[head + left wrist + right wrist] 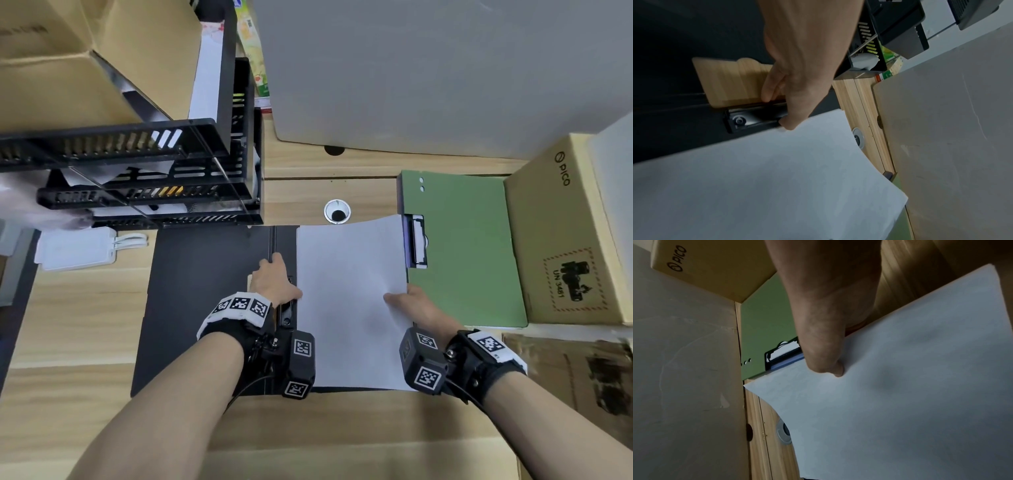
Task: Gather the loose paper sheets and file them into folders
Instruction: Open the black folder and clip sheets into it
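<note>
1. filing step: right hand [409, 305] pinching paper sheets [349, 301] over open black folder [205, 308].
2. left hand [801, 68] curled on folder clamp [756, 118].
3. next, probably: lift clamp, slide sheets under.

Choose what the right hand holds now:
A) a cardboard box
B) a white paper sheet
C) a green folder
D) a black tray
B: the right hand pinches the edge of the white paper sheet, thumb on top, above the open black folder.
</note>
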Demonstrator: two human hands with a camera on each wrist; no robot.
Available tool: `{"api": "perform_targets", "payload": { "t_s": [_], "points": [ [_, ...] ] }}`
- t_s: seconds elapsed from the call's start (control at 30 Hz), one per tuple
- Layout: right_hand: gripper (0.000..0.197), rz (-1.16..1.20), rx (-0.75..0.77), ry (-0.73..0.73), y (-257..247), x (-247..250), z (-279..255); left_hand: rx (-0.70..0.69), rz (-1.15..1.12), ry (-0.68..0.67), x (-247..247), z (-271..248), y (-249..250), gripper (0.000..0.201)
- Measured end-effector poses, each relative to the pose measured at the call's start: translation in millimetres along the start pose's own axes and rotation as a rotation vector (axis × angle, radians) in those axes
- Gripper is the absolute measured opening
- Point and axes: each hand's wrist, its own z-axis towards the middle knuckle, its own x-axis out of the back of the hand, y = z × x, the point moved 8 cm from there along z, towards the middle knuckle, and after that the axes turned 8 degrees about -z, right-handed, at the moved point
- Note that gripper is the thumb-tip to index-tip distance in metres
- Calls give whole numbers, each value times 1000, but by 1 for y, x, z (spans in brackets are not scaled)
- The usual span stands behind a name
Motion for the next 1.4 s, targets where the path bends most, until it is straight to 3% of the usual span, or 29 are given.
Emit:
{"api": "perform_targets", "payload": {
  "t_s": [0.13, 0.43, 0.67, 0.87, 1.1, 1.4],
  "points": [
    [13, 0, 10, -9, 1, -5, -1, 25, 38, 17, -1, 0, 2, 82],
    [12, 37, 67, -6, -2, -9, 1, -40, 1, -80, 3, -4, -2, 68],
    [19, -5, 125, -37, -6, -12, -5, -72, -82, -52, 4, -11, -6, 56],
    [19, -23, 169, 13, -5, -13, -7, -69, -120, -52, 4, -11, -10, 62],
    [19, -14, 211, 62, -4, -10, -13, -99, -139, -49, 5, -12, -10, 51],
    [15, -13, 243, 87, 1, -8, -11, -85, -175, -20, 5, -12, -13, 60]
  ]
}}
